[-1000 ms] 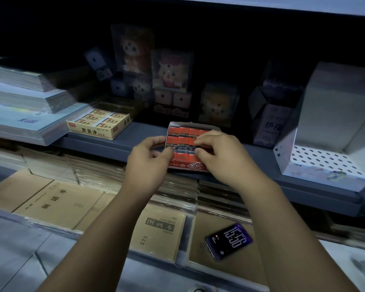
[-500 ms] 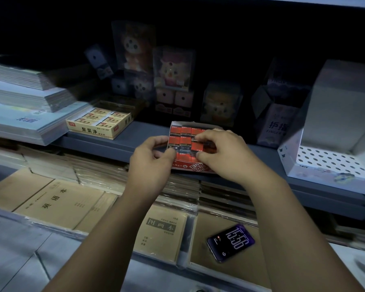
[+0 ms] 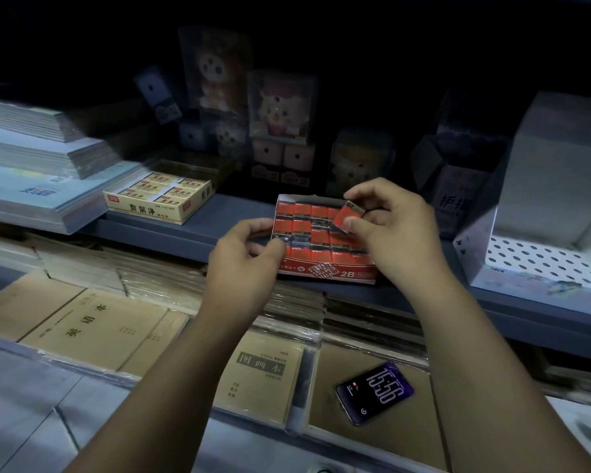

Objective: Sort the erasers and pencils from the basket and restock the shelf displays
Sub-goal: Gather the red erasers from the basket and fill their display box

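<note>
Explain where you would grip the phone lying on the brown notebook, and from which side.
Pinch its two long edges from above: the phone lies flat, screen up, on the brown notebook, both long edges clear.

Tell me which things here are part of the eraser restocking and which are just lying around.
In the job: red eraser box, loose eraser pinched in right hand, left hand holding that box, yellow eraser box.
Just there: phone, brown notebooks, toy boxes.
</note>
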### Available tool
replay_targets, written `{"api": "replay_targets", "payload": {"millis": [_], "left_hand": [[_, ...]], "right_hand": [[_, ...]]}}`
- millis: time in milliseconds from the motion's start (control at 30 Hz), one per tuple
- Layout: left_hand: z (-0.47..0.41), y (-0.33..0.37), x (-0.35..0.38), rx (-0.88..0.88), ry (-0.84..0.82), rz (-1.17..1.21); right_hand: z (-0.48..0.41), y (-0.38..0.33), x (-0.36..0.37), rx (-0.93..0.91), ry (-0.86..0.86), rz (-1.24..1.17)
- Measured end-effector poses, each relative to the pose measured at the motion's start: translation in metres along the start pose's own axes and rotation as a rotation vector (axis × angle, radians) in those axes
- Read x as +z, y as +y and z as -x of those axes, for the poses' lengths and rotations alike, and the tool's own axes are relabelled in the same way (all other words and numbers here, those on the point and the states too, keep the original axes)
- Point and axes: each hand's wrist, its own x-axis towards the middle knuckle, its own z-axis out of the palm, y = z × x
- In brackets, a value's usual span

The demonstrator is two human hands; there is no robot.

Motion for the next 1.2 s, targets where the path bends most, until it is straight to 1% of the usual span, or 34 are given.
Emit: {"api": "replay_targets", "payload": {"millis": [100,200,367,633,733,867,933,1000,1133,1200], "left_hand": [[-0.001,-0.002,0.000,-0.001,0.006,0.005],[-0.001,-0.002,0.000,-0.002,0.005,0.010],[-0.001,-0.004,0.000,0.009,0.008,-0.012],[-0.002,-0.004,-0.001,0.017,0.020,-0.036],[-0.002,-0.001,-0.004,0.006,-0.003,-0.039],[0.005,0.006,-0.016,0.041,-0.083,-0.063],[0.013,0.011,-0.028,0.104,-0.114,-0.151],[0.022,0.016,-0.044,0.176,-0.145,-0.286],[0.041,0.024,-0.084,0.290,-0.193,-0.524],[0.045,0.026,-0.104,0.305,-0.208,-0.641]], "right_hand": [[0.000,-0.002,0.008,-0.020,0.037,-0.013],[0.003,-0.004,0.016,-0.057,0.030,0.064],[0.002,-0.001,0.019,-0.036,-0.083,0.171],[0.000,-0.001,0.010,-0.062,-0.258,0.263],[0.004,-0.002,0.008,-0.058,-0.228,0.250],[0.014,-0.014,0.003,-0.121,-0.173,0.263],[0.024,-0.021,0.001,-0.157,-0.174,0.278],[0.034,-0.029,0.002,-0.190,-0.192,0.347],[0.056,-0.054,0.015,-0.246,-0.272,0.466],[0.066,-0.069,0.025,-0.293,-0.334,0.533]]}}
